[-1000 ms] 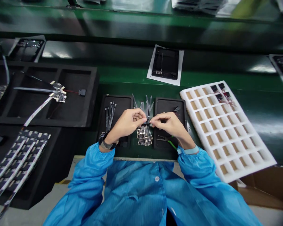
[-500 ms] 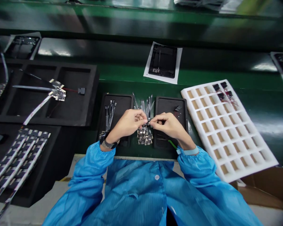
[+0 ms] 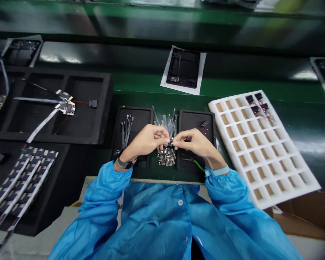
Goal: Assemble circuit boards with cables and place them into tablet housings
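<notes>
Both my hands meet over the green bench, pinching a small circuit board [image 3: 170, 143] between them. My left hand [image 3: 151, 139] is closed on its left side, thumb against forefinger. From the right, my right hand [image 3: 191, 141] pinches the board's other edge; my fingertips cover most of it. Just below lie several small circuit boards [image 3: 166, 157] in a cluster, with grey flat cables [image 3: 169, 121] fanning out behind. More flat cables [image 3: 126, 130] rest in the left black tray [image 3: 141, 115]. In the right black tray [image 3: 195, 116] are a small black part [image 3: 204, 124] and green-handled tweezers [image 3: 198, 165].
A white foam tray [image 3: 265, 151] of many pockets stands at right, with several black wired parts [image 3: 257, 103] in its far corner. At left are black foam trays [image 3: 105, 108] holding boards and a cabled stack [image 3: 38, 155]. A black panel [image 3: 184, 68] lies on white paper behind.
The hands keep nearly the same pinch, with only slight finger shifts. The black panel on paper at the back has moved a little to the left.
</notes>
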`<state>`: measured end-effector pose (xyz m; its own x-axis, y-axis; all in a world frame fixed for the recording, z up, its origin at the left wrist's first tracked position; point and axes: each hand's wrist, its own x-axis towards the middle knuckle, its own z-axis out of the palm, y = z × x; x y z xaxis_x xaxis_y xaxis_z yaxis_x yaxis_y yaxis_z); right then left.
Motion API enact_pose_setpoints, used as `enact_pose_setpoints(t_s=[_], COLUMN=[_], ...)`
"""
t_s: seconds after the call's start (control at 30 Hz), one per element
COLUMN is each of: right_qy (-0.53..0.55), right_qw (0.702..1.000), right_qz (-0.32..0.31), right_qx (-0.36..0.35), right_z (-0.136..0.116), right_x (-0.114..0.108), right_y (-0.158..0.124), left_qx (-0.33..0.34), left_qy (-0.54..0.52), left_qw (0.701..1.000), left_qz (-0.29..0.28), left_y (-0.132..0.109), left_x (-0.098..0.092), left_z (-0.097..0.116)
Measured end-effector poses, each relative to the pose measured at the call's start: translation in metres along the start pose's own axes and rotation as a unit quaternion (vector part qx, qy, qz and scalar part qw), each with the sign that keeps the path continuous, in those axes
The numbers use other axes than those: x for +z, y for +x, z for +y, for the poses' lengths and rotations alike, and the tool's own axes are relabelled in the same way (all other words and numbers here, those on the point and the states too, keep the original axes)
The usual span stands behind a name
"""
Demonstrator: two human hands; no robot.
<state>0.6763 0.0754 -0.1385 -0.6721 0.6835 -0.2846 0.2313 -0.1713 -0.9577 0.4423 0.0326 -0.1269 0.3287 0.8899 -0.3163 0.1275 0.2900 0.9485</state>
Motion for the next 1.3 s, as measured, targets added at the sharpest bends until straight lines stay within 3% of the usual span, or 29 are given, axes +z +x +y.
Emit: enact_pose_setpoints(t_s=[0.9,1.0,1.13,1.3], right_qy=[0.02,0.052,0.072,0.035], right_qw=[1.0,0.998,0.995,0.997], right_qz=[-0.001,-0.02,-0.064,-0.051], right_qx=[0.011,0.002,-0.025,-0.04], right_z=[0.006,0.008,0.008,0.001], right_x=[-0.002,-0.007,-0.011,-0.01], right_y=[-0.001,-0.003,-0.006,-0.011], left_qx=[0.015,0.07,0.141,0.117], left_qy=[0.042,0.112,0.27,0.35], left_qw=[0.999,0.99,0.948,0.913], left_qz=[0.032,0.042,0.097,0.173], left_y=[-0.001,-0.01,-0.034,-0.082], left_x=[0.011,0.012,0.011,0.006], left_z=[0.004,0.017,0.05,0.092])
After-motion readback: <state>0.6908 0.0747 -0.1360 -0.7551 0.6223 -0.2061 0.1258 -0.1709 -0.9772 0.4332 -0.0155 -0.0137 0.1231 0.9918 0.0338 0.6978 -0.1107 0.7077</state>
